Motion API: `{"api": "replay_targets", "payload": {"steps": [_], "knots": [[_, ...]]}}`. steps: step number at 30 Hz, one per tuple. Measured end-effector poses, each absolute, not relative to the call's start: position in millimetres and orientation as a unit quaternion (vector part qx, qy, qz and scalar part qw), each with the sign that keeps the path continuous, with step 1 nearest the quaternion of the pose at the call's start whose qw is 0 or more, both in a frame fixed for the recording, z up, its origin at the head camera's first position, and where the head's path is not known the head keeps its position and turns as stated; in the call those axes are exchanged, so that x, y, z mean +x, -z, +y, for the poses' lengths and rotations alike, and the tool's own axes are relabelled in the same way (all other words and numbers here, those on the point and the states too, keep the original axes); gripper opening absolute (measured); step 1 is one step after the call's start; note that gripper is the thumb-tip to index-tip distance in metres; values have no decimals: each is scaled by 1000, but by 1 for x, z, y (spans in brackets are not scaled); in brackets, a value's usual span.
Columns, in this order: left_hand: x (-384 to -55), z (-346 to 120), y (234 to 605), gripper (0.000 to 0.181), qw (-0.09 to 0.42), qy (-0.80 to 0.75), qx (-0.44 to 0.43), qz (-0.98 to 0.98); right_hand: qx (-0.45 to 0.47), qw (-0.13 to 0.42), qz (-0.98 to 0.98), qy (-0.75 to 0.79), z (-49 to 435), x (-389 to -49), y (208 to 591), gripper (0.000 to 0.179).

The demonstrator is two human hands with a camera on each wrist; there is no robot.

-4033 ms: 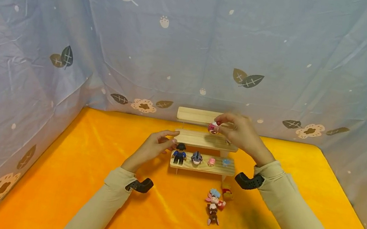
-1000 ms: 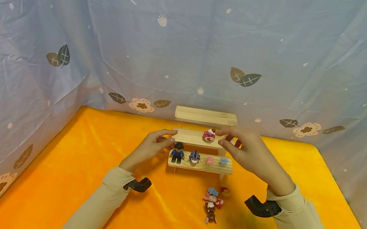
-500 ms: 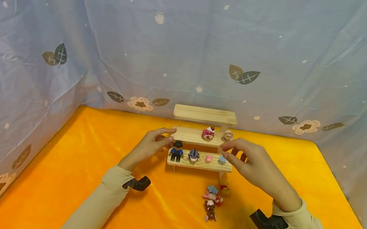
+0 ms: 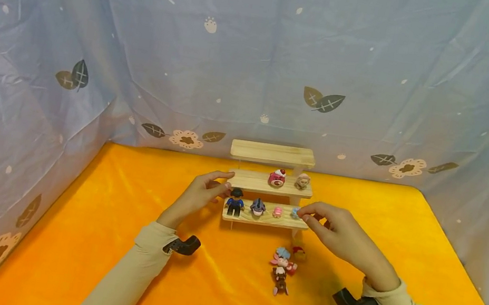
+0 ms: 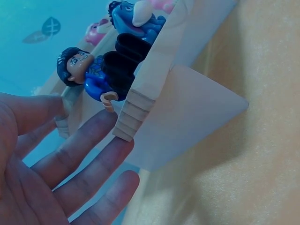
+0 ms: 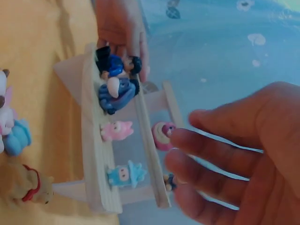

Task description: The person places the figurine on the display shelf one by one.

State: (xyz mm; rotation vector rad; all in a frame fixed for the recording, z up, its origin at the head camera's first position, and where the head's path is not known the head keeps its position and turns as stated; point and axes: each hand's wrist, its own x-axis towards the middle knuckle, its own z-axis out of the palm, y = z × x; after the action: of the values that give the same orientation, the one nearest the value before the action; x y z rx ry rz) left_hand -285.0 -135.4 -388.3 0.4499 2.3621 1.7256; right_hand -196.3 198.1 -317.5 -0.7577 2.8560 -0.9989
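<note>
As the head view records, one wooden shelf (image 4: pixel 273 153) bears: lower tier (image 4: pixel 268 217), toy man (image 4: pixel 235 203), donkey (image 4: pixel 257 207), pink figure (image 4: pixel 277 212), blue figure (image 4: pixel 294 213) partly hidden; middle tier (image 4: pixel 249 180), red bear (image 4: pixel 276 178), beige figure (image 4: pixel 303 181). Left wrist view adds: left hand (image 5: pixel 35 185), fingers loosely spread, touching the wooden shelf's end, gripping nothing. Right wrist view adds: right hand (image 6: pixel 262 176), relaxed, gripping nothing; blue figure whole.

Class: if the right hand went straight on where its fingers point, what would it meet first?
Probably the light-blue figure on the lowest shelf; in the head view the right hand points at it, though the depth between them is unclear.
</note>
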Motion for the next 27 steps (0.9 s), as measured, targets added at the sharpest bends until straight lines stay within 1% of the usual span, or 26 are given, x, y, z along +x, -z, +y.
{"api": "replay_targets", "payload": {"steps": [5, 9, 13, 19, 27], "knots": [[-286, -136, 390, 44, 92, -577, 152, 797, -260, 66, 913, 307, 202, -197, 328, 21], [-285, -137, 391, 45, 94, -576, 151, 798, -283, 116, 902, 304, 202, -197, 336, 26], [-286, -136, 391, 44, 93, -576, 147, 799, -271, 150, 901, 304, 203, -195, 345, 30], [-285, -135, 391, 44, 94, -576, 152, 798, -255, 177, 896, 317, 209, -193, 360, 31], [-286, -135, 391, 44, 91, -578, 146, 798, -278, 172, 892, 311, 213, -197, 373, 29]]}}
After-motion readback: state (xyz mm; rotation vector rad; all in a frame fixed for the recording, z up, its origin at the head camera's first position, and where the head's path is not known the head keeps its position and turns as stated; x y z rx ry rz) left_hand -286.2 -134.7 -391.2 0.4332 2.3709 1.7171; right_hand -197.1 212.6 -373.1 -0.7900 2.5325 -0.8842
